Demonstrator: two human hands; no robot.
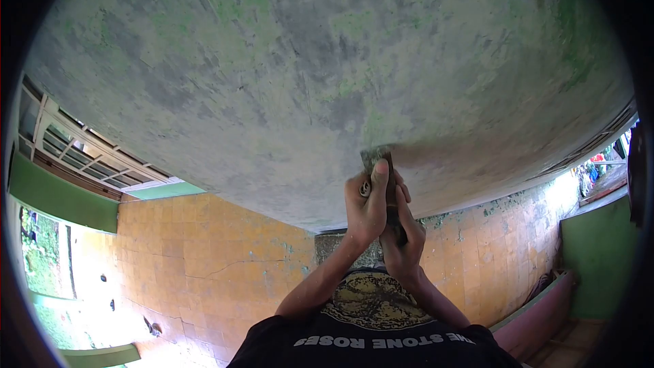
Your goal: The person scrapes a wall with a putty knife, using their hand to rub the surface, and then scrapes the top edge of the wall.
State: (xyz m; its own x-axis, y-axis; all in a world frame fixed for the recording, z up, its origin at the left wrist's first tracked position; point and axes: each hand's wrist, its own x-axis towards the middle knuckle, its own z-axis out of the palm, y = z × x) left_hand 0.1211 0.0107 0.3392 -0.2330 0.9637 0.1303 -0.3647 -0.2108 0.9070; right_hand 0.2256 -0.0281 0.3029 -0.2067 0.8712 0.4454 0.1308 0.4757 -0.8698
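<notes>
Both of my hands are closed on one scraper, its flat metal blade against the scuffed grey-green wall. My left hand is on the left side of the tool, its thumb stretched up along the blade, with a ring on one finger. On the right side, my right hand wraps round the handle, which is mostly hidden between the palms. Patches of green and dark grey mark the wall around the blade.
Orange floor tiles with a crack lie below the wall. A white-framed window is at the left, over a green wall part. At the lower right are a pink low wall and a green panel.
</notes>
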